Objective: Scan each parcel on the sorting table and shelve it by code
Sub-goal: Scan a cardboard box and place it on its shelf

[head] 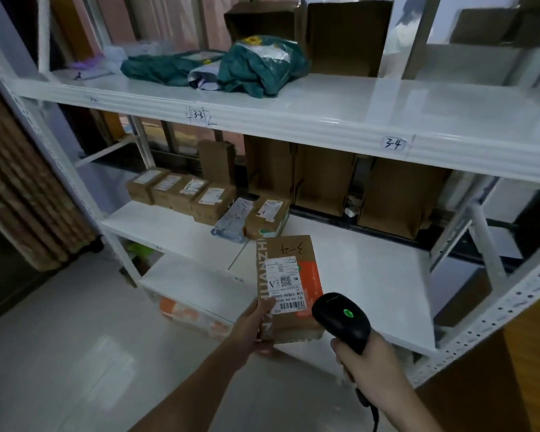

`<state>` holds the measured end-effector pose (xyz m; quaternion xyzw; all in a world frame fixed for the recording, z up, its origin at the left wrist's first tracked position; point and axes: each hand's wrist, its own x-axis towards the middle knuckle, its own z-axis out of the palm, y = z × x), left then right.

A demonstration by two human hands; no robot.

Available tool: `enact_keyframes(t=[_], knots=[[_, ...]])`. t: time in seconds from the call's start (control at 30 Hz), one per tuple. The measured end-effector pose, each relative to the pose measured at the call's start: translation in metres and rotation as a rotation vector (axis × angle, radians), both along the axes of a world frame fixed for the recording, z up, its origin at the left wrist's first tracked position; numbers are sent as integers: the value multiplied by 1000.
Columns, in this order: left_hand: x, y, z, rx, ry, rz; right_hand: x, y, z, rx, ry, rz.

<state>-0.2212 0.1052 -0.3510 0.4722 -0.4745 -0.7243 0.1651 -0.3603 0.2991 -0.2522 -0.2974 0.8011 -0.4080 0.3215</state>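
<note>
Cardboard parcel (289, 285) marked 3-4 sits near the lower shelf (371, 275), its near left edge gripped by the left hand (253, 330); right hand (368, 361) curls around a black scanner (340, 318) just right.

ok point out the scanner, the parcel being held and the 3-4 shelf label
scanner (343, 319), head view, top of its black head beside the green light
parcel (289, 288), head view, on its white shipping label
3-4 shelf label (393, 143), head view, on the handwritten tag

two hands (256, 332) were in view, with one scanner (340, 319) and one held parcel (289, 285). four small boxes (181, 191) sat in a row. two green bags (262, 65) lay above.
</note>
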Motion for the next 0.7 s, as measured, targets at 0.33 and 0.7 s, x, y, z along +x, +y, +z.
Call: enact_keyframes(t=[0.33,0.7], knots=[[-56,-113,-23,78,-108,-66,-40,-86,-22,42,-58,-62],[-114,-212,-69,196,-170,-194,-43,-164,-37,96,-122,-309]])
